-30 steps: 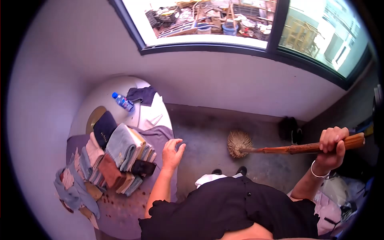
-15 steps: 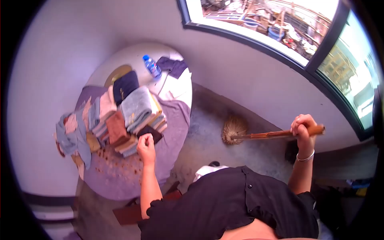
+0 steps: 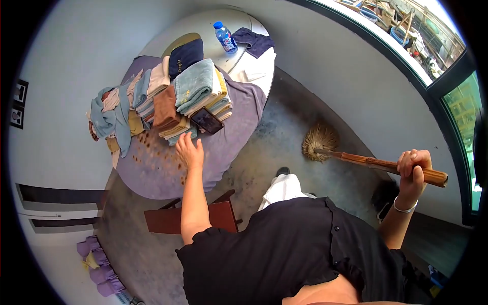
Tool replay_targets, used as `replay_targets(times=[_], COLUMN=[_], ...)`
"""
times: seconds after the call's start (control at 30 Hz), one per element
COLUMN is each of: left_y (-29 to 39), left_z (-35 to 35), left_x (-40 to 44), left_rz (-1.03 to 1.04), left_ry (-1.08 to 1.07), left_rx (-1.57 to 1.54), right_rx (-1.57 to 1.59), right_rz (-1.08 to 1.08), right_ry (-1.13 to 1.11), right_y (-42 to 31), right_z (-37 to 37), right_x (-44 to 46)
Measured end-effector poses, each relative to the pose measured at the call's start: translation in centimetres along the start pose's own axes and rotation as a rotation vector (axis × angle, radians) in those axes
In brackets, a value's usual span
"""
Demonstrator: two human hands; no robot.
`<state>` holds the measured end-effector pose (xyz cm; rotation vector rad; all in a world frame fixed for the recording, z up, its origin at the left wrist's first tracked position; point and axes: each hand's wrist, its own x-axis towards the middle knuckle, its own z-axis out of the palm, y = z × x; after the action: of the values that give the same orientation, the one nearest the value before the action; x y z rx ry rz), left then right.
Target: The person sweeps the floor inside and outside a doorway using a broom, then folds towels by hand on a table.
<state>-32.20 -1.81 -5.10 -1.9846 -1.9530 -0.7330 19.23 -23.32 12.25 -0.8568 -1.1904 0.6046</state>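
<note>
My right hand (image 3: pixel 414 170) is wrapped round the wooden handle of a straw broom (image 3: pixel 366 160), whose bristle head rests on the floor by the wall. My left hand (image 3: pixel 190 151) is over the table's near side, fingers apart and holding nothing. Just beyond it, a dark smartphone (image 3: pixel 207 121) leans tilted against stacks of folded towels. A light blue towel (image 3: pixel 195 85) tops the right stack, a brown towel (image 3: pixel 166 109) the front one, and a navy towel (image 3: pixel 185 58) lies behind.
A purple cloth (image 3: pixel 157 170) covers much of the round table, with small brown spots on it. Loose cloths (image 3: pixel 109 117) hang at its left edge. A water bottle (image 3: pixel 225 38) stands at the back. Below is a reddish-brown stool (image 3: pixel 193 216); a window (image 3: pixel 447 96) is at right.
My left hand has come away from the phone and its fingers have opened. My view has shifted, so the table appears higher. The broom stays in my right hand.
</note>
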Motion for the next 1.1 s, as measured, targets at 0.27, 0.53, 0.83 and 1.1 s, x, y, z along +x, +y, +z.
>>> replay_targets(times=[0.27, 0.53, 0.83, 1.1], left_y=[3.0, 2.1, 0.7, 0.8], left_z=[2.8, 4.5, 3.3, 2.4], left_x=[4.9, 6.8, 7.7, 7.4], left_rz=[0.075, 0.103, 0.162, 0.128], left_ry=[-0.100, -0.035, 0.049, 0.046], left_rx=[0.235, 0.201, 0.014, 0.003], right_rx=[-0.042, -0.003, 0.003, 0.027], right_rz=[0.004, -0.029, -0.035, -0.027], right_ry=[0.059, 0.067, 0.015, -0.003], right_y=[0.5, 2.5, 4.3, 4.8], right_z=[-0.4, 0.1, 1.8, 1.3], right_x=[0.9, 4.1, 7.6, 8.4])
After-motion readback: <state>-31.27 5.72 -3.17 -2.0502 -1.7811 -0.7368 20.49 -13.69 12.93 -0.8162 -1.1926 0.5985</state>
